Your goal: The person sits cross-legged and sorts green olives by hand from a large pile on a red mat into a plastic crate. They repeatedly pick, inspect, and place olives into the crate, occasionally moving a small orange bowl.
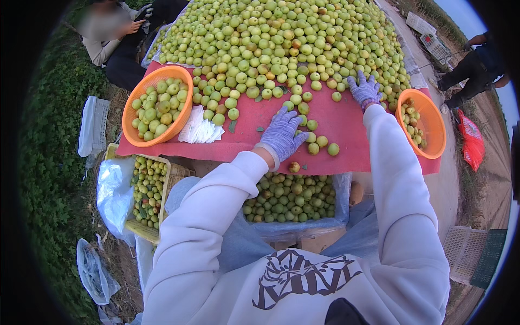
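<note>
A heap of green fruits (pixel 281 49) spreads back from the middle of the red-covered tabletop (pixel 336 116), with loose fruits (pixel 322 141) near its front edge, just beside the left hand (pixel 283 132). The right hand (pixel 365 89) is at the heap, toward the right edge. Both have fingers apart; what lies under the palms cannot be told. A low, soft touch seems best — a hard push might roll fruit over the front edge or bruise it.

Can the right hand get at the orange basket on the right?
Probably yes: the gloved right hand is close to the right orange basket, with only loose green fruits between them.
</note>
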Demonstrator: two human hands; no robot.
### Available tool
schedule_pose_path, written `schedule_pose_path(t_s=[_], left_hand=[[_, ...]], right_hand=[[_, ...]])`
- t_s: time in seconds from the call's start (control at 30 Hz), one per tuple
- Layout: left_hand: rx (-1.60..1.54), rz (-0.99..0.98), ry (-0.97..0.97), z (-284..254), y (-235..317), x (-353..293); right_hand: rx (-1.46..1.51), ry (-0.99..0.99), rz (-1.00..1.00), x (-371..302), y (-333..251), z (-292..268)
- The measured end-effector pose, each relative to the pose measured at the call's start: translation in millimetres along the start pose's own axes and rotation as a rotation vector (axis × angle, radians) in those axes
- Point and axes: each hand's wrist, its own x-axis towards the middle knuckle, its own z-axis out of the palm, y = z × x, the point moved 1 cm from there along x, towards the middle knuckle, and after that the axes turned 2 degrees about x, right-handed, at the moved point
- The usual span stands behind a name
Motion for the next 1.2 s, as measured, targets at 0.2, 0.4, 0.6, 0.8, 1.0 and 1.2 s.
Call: schedule_pose_path(t_s=[0.2,0.4,0.6,0.8,1.0,1.2], left_hand=[[0.056,-0.057,0.223,-13.4,-21.7,15.0],[0.213,-0.449,0.335,-15.6,-69.4,43.1],[0.136,-0.289,0.109,-10.5,-48.8,24.7],[0.105,-0.159,0.015,-13.7,-20.9,-11.5],[-0.03,-0.154,0.294,-13.4,-44.7,-5.7],[-0.152,-0.206,0.332,-5.9,-52.5,8.6]], right_hand=[[0.041,-0.042,-0.081,9.4,-78.1,38.5],[-0.079,-0.105,-0.508,-24.5,-99.7,44.9],[-0.193,-0.202,-0.821,-79.0,-60.3,36.5],[0.639,-0.482,-0.628,-80.7,-28.0,11.3],[0.348,0.08,-0.771,-49.3,-91.6,24.5],[-0.142,-0.001,-0.779,-97.3,-152.0,61.8]])
